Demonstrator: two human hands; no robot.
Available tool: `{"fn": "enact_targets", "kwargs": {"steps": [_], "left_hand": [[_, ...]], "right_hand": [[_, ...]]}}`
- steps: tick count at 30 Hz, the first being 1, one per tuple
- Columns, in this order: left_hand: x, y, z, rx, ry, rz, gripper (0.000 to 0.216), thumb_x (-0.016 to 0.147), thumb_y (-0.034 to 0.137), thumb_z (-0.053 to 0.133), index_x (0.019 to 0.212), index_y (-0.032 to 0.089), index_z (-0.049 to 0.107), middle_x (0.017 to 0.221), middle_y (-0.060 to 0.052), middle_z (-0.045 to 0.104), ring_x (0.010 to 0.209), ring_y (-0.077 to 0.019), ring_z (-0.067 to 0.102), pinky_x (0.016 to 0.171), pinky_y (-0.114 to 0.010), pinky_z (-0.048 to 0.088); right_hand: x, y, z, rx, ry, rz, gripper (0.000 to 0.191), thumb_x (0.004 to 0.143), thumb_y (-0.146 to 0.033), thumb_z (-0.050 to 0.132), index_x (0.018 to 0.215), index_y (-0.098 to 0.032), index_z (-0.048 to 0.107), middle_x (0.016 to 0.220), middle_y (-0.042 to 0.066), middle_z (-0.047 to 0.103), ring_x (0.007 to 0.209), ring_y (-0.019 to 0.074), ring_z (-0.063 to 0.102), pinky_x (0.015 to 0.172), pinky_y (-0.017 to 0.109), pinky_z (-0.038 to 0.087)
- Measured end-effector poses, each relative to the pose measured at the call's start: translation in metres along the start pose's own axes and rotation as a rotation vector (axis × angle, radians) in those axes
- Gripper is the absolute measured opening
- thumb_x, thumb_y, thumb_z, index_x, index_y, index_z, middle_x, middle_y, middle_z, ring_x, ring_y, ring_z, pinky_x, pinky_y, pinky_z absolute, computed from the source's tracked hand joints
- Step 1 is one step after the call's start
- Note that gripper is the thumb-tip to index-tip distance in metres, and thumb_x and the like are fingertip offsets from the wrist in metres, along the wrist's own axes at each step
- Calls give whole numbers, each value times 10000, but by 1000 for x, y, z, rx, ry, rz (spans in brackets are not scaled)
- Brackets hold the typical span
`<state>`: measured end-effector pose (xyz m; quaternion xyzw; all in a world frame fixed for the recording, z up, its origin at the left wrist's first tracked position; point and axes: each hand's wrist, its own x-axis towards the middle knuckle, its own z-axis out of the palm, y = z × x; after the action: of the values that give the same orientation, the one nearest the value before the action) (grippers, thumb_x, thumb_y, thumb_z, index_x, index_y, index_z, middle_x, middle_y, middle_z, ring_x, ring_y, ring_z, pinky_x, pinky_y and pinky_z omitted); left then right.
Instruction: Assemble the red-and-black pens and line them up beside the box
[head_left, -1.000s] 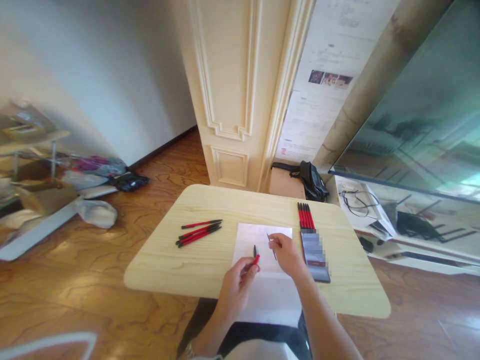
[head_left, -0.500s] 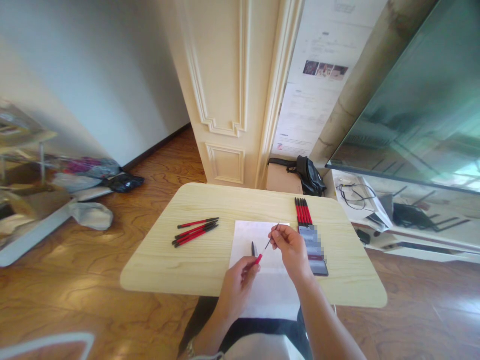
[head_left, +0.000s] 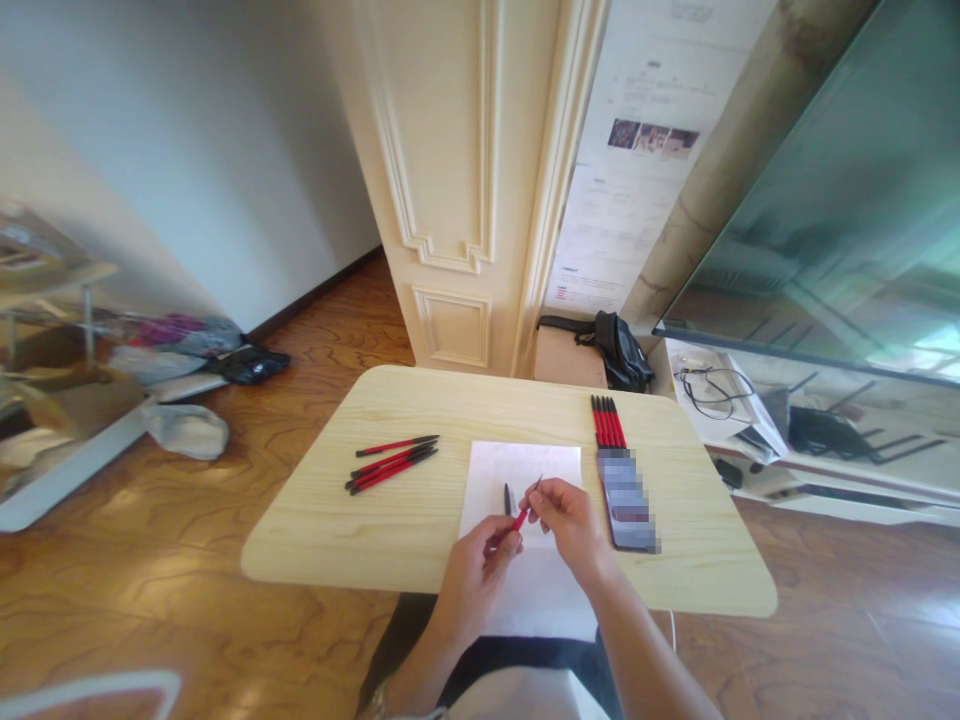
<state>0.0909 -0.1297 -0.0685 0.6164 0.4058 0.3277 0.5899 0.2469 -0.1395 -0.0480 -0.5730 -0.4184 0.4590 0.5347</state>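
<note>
My left hand (head_left: 484,560) is closed round a red pen barrel (head_left: 519,520), its end pointing up and to the right. Pinched in the fingers of my right hand (head_left: 564,512) is a thin dark pen refill (head_left: 538,482), close to the barrel's end; how far it sits inside is hidden by the fingers. Both hands are over a white sheet of paper (head_left: 555,600). A small black pen part (head_left: 508,498) lies on the sheet just beyond my left hand.
Several red and black pens (head_left: 394,462) lie at the left of the wooden table (head_left: 322,540). More pens (head_left: 607,422) stand in a neat row at the right, above a phone (head_left: 628,505). A black bag (head_left: 622,350) sits behind the table.
My right hand has moved down and left toward the barrel, and less of the refill shows between the two hands. My left hand has hardly moved.
</note>
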Motion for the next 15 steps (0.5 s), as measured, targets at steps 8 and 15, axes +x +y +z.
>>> {"fn": "enact_targets", "kwargs": {"steps": [8,15], "left_hand": [[-2,3,0,-13,-26,12,221,864,360,534,957,177,617,850,-48,670,767,-171,615,681,-249,460],[-3,-3,-4,-61,0,7,233,864,369,530,950,166,605,806,-45,653,767,-174,620,708,-271,470]], "right_hand": [[-9,14,8,1,53,15,224,844,-380,549,805,-170,616,706,29,631,533,102,466,494,236,359],[-2,16,-2,-4,-96,28,208,808,-367,591,896,-180,615,821,48,665,628,131,543,541,244,401]]}}
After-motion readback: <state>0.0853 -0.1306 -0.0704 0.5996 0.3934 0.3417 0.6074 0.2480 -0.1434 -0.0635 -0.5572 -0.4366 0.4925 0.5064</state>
